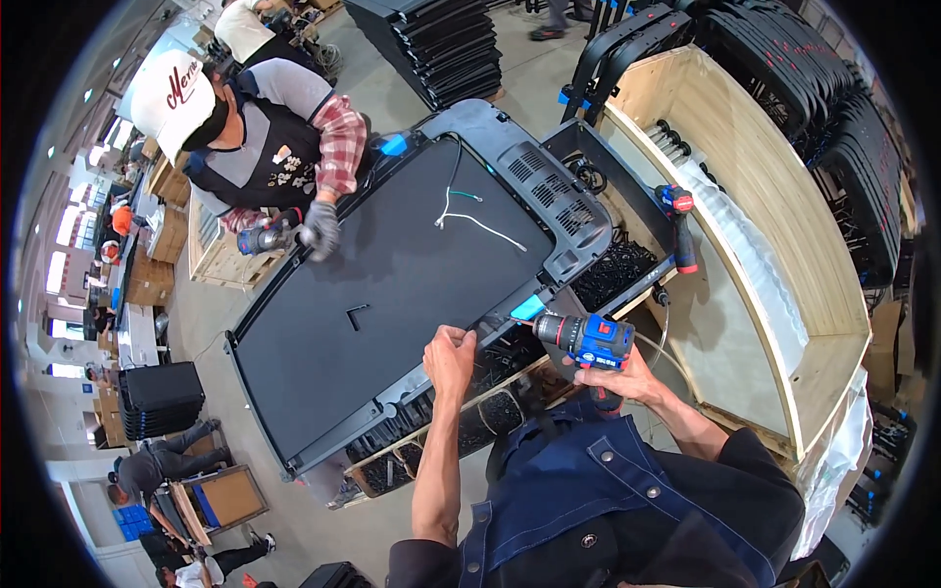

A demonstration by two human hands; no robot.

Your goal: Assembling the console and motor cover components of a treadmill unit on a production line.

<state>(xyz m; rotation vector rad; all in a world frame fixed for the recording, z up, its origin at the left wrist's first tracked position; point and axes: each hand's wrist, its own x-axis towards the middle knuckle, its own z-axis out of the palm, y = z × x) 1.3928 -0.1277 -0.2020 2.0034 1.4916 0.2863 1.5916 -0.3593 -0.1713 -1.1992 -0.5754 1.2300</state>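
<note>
My right hand (627, 380) grips a blue and black cordless drill (593, 338), its bit pointing left toward the near edge of a treadmill base (363, 284). Close to that same edge, my left hand (451, 363) is closed with fingertips pressed together; whatever they hold, if anything, is hidden. A strip of blue tape (530, 307) sits by the bit. On the black deck lie a small L-shaped hex key (359, 316) and a cable with split white and green leads (480, 227). A grey motor cover (544, 186) spans the right end.
Opposite me, a co-worker's gloved hand (321, 230) is at the far edge, beside another drill (263, 238). Screw bins (490, 416) stand below the near edge. A black tray of screws (608, 274), a second drill (678, 225) and a wooden crate (755, 323) are at right.
</note>
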